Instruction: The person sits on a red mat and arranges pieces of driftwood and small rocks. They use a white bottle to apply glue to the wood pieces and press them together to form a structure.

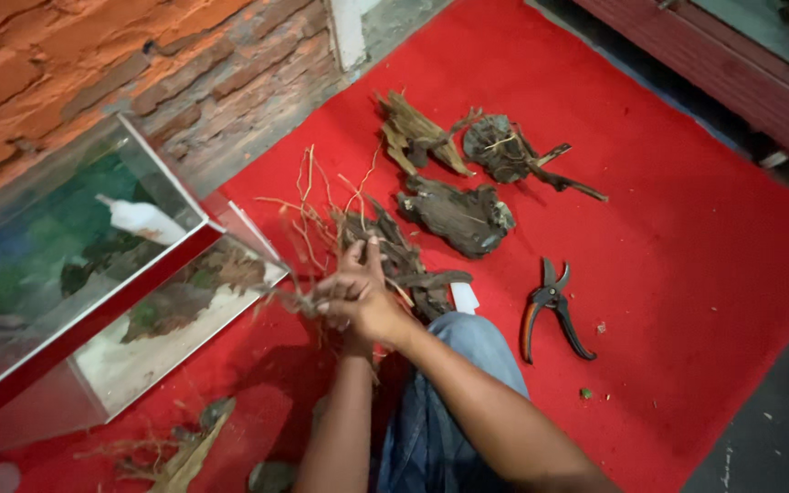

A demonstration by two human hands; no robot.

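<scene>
Both my hands meet over the red carpet (687, 228) in front of my knee in blue jeans (449, 402). My right hand (372, 306) lies on top, fingers curled around a bundle of thin brown roots and twigs (317, 228). My left hand (340, 274) is under it, mostly hidden, fingers stretched up onto a dark piece of driftwood (394, 251). The twigs fan out up and to the left from my grip. Several more driftwood pieces lie further away: a dark chunk (458, 217), a splintered piece (417, 135) and a knotted one (504, 151).
A glass aquarium (93, 274) lies tilted at left against a brick wall (139, 64), with a white bottle (143, 219) inside. Pruning shears (550, 310) with dark handles lie open on the carpet at right. More wood scraps (184, 447) sit at bottom left.
</scene>
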